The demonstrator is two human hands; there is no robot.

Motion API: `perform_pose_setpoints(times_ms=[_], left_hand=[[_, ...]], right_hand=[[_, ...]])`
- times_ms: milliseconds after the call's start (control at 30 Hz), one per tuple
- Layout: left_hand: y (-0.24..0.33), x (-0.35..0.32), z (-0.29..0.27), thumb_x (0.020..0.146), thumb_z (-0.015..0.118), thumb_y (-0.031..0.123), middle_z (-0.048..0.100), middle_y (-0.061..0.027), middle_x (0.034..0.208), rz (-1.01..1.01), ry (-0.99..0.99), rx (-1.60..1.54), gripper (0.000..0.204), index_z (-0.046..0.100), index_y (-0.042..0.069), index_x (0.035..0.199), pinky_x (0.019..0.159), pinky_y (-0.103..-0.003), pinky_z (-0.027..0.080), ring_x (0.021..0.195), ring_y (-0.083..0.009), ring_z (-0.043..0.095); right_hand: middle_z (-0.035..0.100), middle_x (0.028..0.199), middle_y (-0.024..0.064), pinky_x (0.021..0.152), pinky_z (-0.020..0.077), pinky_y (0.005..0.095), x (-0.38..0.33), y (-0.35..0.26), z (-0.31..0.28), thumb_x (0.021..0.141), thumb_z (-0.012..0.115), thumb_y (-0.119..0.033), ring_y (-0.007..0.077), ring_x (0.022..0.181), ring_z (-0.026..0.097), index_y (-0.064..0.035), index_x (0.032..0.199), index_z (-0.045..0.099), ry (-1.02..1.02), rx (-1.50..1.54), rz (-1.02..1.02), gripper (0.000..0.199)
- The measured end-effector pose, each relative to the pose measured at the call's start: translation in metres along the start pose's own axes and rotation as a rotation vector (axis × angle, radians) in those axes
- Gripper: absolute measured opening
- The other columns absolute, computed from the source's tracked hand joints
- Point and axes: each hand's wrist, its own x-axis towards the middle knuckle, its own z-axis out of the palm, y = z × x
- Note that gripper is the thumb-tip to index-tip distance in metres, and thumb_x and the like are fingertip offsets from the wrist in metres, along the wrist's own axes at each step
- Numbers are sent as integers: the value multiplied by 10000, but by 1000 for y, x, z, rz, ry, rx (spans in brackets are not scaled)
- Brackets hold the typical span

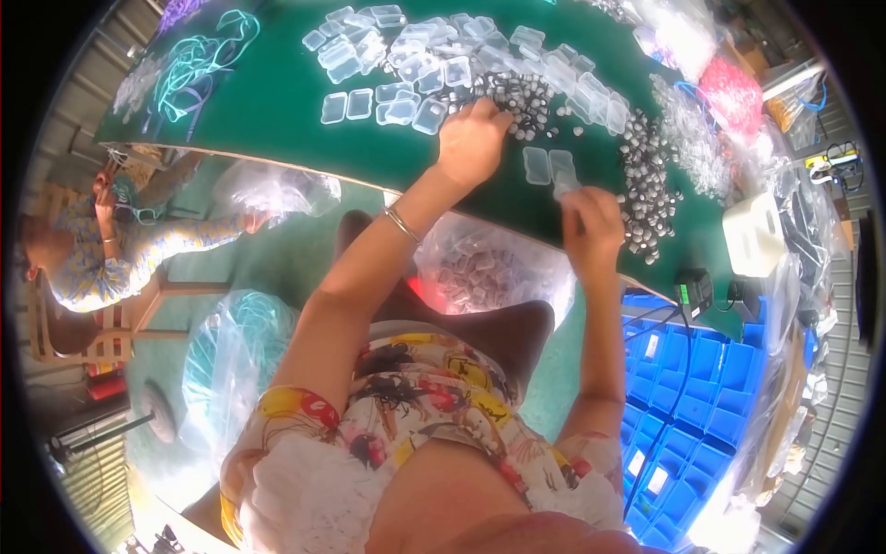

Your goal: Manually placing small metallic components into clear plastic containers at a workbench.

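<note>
Your left hand (472, 138) pinches small grey metal caps (526, 97) from their pile; your right hand (591, 226) clamps an open clear plastic hinged box (565, 185), held ready near them.

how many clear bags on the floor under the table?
3: one by the seated person, one holding small cases below the table edge, one with teal cord at left. Others may be hidden.

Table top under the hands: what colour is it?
Dark green; the table top shows best in the head view, under clear plastic boxes.
</note>
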Motion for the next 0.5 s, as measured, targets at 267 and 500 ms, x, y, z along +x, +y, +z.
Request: perform_pose_setpoints(times_ms=[267,500], left_hand=[[-5,8,6,794,616,90,635,-63,917,147,-60,116,131,677,110,908,690,-384,555,798,-277,679],[-7,8,-2,796,610,96,635,-72,912,174,-127,202,187,670,109,972,673,-374,557,747,-281,682]], right_hand=[[628,945,79,732,515,398,-16,-3,-8,678,702,60,302,875,627,-67,853,653,-242,95,18,222],[628,919,91,728,510,405,-17,-4,-9,699,709,46,314,872,621,-43,857,647,-258,189,66,191]])
